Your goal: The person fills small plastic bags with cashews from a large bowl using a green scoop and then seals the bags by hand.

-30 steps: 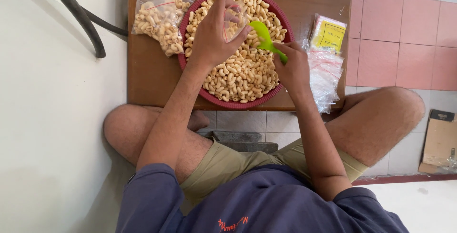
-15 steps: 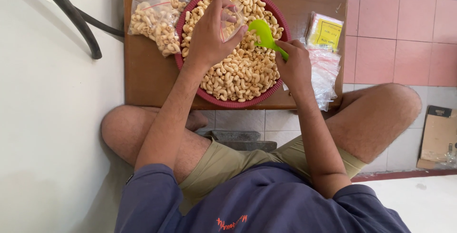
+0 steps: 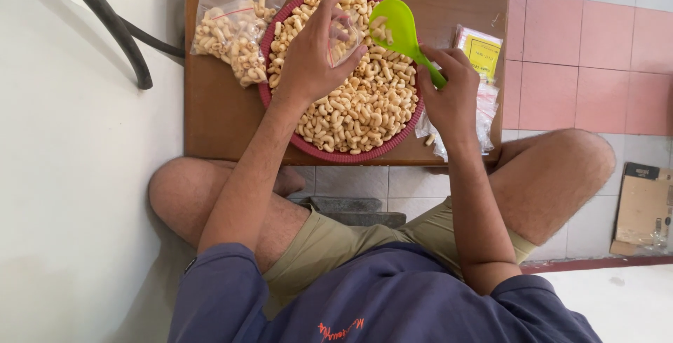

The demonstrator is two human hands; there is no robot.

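Head view looks down past our blue shirt (image 3: 392, 301) and bent knees to a low wooden table (image 3: 217, 115), whose near edge sits just above our legs. On it rests a red basket (image 3: 336, 152) heaped with pale curled snacks (image 3: 357, 108), its rim close to that near edge. Our right hand (image 3: 452, 97) grips the handle of a green spoon (image 3: 401, 29), whose blade hangs over the snacks. Our left hand (image 3: 315, 52) curls its fingers around a small clear bag (image 3: 345, 34) held above the basket. Bare wood lies left of the basket. Farther left sit filled bags (image 3: 235, 24). Right of the basket, empty bags (image 3: 480, 69) overhang the table's edge beside pink floor tiles (image 3: 596, 55).
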